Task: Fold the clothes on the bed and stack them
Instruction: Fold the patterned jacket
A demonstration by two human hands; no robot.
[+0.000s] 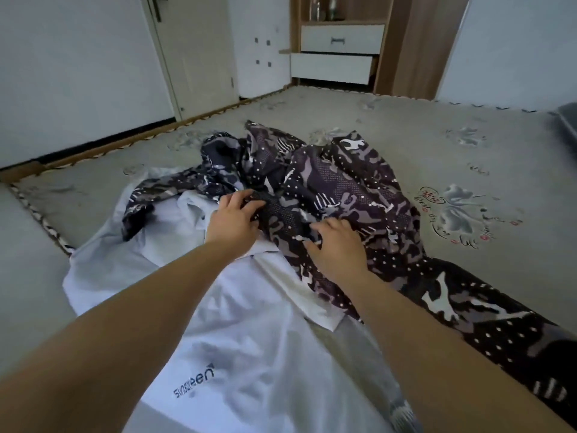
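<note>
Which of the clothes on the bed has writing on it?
The white shirt, lying underneath, has a dark printed word near its closest edge. The dark patterned garment that both hands touch shows only spots and shapes.

Dark patterned garment (337, 189) is running off the right edge; it is hiding the fingertips of the left hand (232, 218).

The dark patterned garment (343, 189) is thin matt cloth; the white shirt (249, 332) is smooth, faintly sheeny cloth.
</note>
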